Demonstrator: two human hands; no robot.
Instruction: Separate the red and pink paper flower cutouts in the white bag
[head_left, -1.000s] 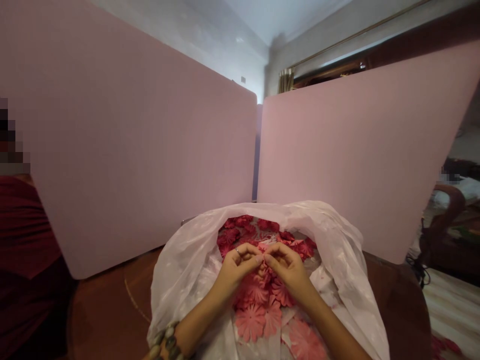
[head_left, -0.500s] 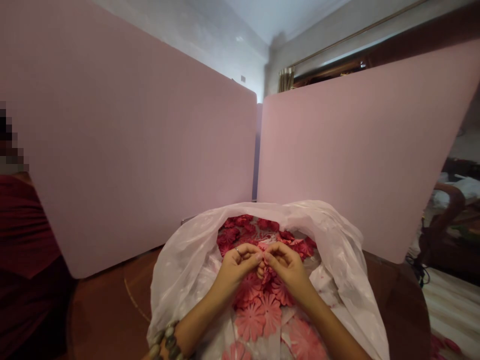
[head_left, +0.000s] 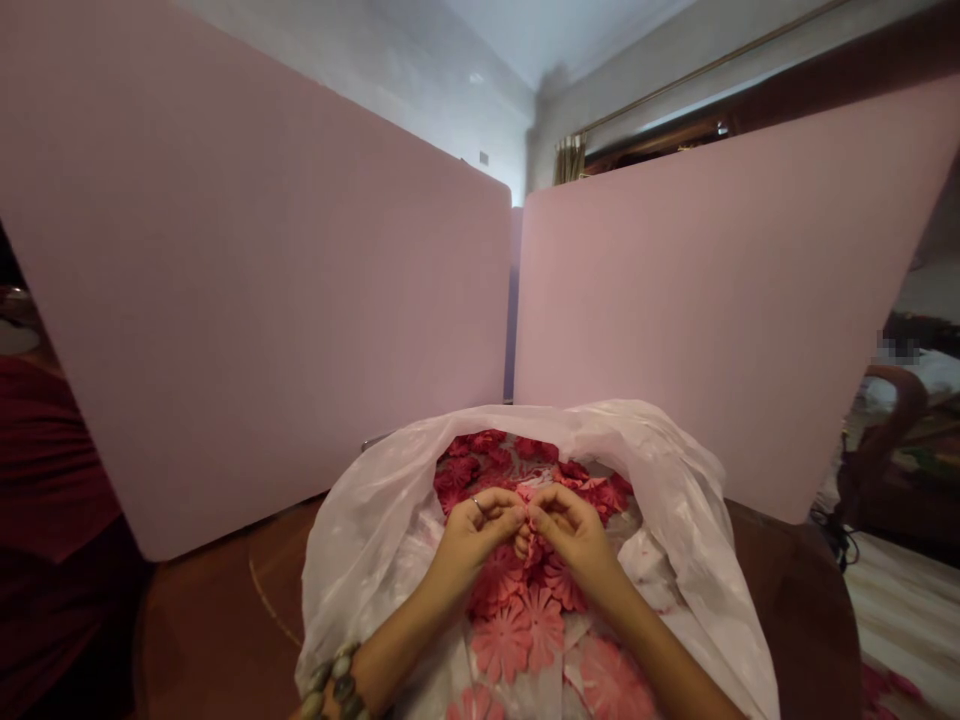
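My left hand (head_left: pixel 484 530), with a ring and a beaded bracelet (head_left: pixel 339 682), pinches a small pink petal piece at its fingertips. Close against it, my right hand (head_left: pixel 570 525) pinches the same pink petal piece (head_left: pixel 527 493), mostly hidden by the fingers. Both hands are over an open white plastic bag (head_left: pixel 360 540). Inside lie several flat flower-shaped pieces, coral pink ones (head_left: pixel 501 640) toward me and darker red ones (head_left: pixel 459 470) at the back.
The bag rests on a round brown wooden table (head_left: pixel 217 610). Two pink panels (head_left: pixel 285 300) stand behind it, meeting in a corner. A person in a dark red top (head_left: pixel 52 460) is at the left. A wooden chair (head_left: pixel 896 400) stands at the right, beyond the panel.
Both hands keep their pinch at nearly the same spot. The view has shifted very slightly, and the person at the left shows a little differently.
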